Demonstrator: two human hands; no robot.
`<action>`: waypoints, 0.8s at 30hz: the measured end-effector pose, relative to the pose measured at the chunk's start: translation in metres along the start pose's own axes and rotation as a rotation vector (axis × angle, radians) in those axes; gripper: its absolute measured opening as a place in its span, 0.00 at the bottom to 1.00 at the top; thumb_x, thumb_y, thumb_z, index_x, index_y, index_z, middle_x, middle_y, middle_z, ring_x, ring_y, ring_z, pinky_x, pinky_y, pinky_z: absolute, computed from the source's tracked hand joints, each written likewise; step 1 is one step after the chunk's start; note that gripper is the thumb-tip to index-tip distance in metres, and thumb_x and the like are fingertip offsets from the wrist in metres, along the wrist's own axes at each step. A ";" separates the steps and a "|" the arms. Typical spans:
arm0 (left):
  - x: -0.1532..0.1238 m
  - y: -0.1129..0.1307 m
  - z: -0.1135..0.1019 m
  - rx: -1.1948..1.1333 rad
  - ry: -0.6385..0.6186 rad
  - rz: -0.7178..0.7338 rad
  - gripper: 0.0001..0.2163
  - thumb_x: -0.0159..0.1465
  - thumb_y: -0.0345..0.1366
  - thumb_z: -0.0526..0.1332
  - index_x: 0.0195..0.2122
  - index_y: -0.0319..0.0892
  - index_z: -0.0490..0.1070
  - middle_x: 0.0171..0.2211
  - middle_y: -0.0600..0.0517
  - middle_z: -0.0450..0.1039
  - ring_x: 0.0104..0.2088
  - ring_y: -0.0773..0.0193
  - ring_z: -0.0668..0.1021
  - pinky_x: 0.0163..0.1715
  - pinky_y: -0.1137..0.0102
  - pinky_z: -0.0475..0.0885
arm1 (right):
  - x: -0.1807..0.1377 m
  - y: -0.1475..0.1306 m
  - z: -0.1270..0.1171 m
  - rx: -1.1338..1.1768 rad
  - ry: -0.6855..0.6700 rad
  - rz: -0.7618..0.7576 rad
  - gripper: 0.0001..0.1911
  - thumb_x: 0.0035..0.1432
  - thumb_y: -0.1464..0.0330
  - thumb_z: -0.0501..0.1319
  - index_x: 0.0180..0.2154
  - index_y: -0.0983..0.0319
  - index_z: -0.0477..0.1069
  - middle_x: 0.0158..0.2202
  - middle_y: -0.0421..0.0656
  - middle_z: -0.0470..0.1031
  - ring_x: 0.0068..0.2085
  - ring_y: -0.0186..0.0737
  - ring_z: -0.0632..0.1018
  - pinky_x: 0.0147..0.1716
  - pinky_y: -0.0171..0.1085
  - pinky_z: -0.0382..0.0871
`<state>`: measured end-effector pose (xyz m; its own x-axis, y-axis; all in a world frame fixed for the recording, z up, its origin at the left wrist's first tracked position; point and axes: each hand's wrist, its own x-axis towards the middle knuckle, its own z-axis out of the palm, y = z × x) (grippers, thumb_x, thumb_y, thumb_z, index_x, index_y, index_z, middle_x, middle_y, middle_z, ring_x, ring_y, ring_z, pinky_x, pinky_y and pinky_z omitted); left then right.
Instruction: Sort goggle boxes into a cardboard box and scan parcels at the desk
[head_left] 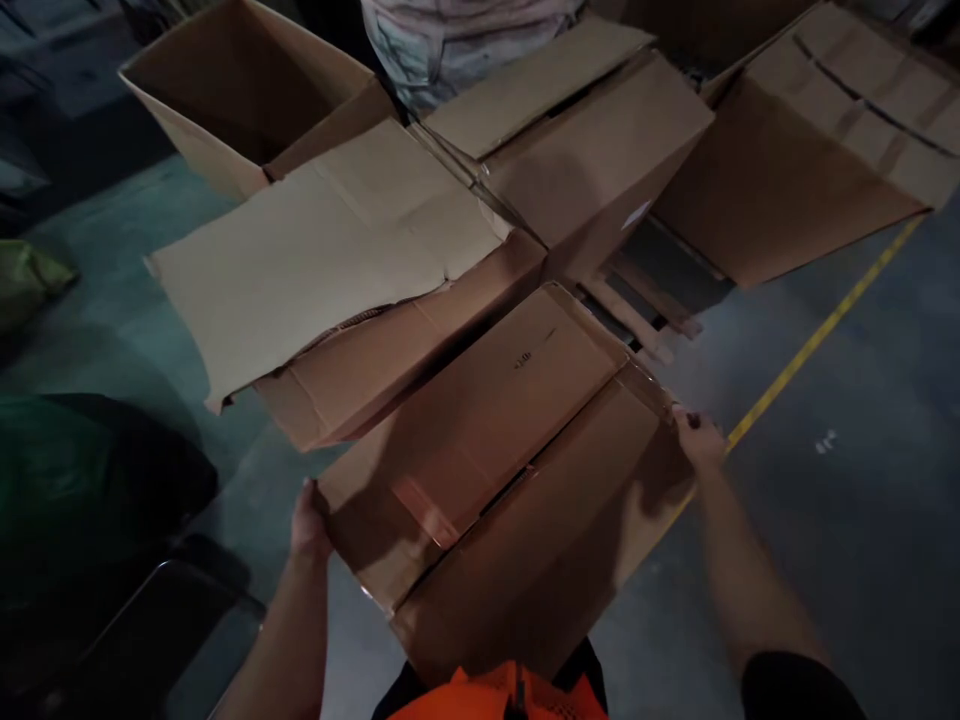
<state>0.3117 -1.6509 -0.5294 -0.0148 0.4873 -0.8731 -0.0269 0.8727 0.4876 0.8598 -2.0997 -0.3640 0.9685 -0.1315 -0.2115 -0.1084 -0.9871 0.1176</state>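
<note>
A brown cardboard box (480,440) with its top flaps folded in spans the space in front of my body. At its left end, my left hand (309,520) is closed around the edge. My right hand (697,432) grips the box's right end near the upper corner. Part of the fingers on each side is hidden. Shiny tape (427,512) sticks to the top, beside a dark slit between the flaps. Just beyond it stands another cardboard box (405,350) with a torn, pale flap (322,250) folded outward.
An open-topped carton (330,140) stands far left, a closed box (600,150) further back, and a large carton (810,180) at right. Wooden pallet slats (630,310) show between them. A person (472,50) stands behind. Yellow line (825,330) crosses the floor; dark green bag (90,490) lies left.
</note>
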 end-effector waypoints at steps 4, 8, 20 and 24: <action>0.000 -0.002 0.004 -0.004 0.031 -0.032 0.18 0.68 0.50 0.60 0.46 0.42 0.79 0.37 0.48 0.84 0.46 0.49 0.87 0.54 0.57 0.82 | -0.012 -0.005 -0.008 0.003 0.003 0.019 0.42 0.68 0.37 0.49 0.50 0.67 0.80 0.51 0.66 0.81 0.57 0.68 0.80 0.58 0.57 0.73; 0.002 0.006 0.012 -0.030 -0.007 -0.043 0.16 0.68 0.47 0.58 0.44 0.42 0.79 0.33 0.49 0.83 0.46 0.49 0.87 0.54 0.59 0.82 | -0.015 -0.013 -0.019 0.060 0.015 0.035 0.42 0.64 0.35 0.54 0.45 0.67 0.82 0.51 0.69 0.81 0.56 0.70 0.80 0.56 0.54 0.75; 0.021 0.029 0.040 -0.152 0.011 0.124 0.17 0.69 0.38 0.56 0.53 0.42 0.80 0.43 0.51 0.85 0.52 0.55 0.84 0.62 0.62 0.76 | -0.007 -0.018 -0.030 0.052 -0.017 0.087 0.47 0.62 0.32 0.53 0.45 0.69 0.84 0.50 0.71 0.81 0.53 0.70 0.83 0.50 0.54 0.79; 0.024 0.037 0.034 -0.025 0.004 0.079 0.19 0.73 0.40 0.54 0.57 0.41 0.79 0.43 0.47 0.85 0.51 0.52 0.85 0.62 0.58 0.77 | -0.011 -0.018 -0.027 0.006 -0.042 0.047 0.49 0.63 0.33 0.53 0.50 0.74 0.81 0.50 0.75 0.80 0.52 0.71 0.83 0.49 0.56 0.79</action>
<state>0.3443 -1.6058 -0.5329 -0.0217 0.5544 -0.8320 -0.0505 0.8305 0.5547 0.8569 -2.0785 -0.3376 0.9521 -0.1815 -0.2460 -0.1553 -0.9803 0.1222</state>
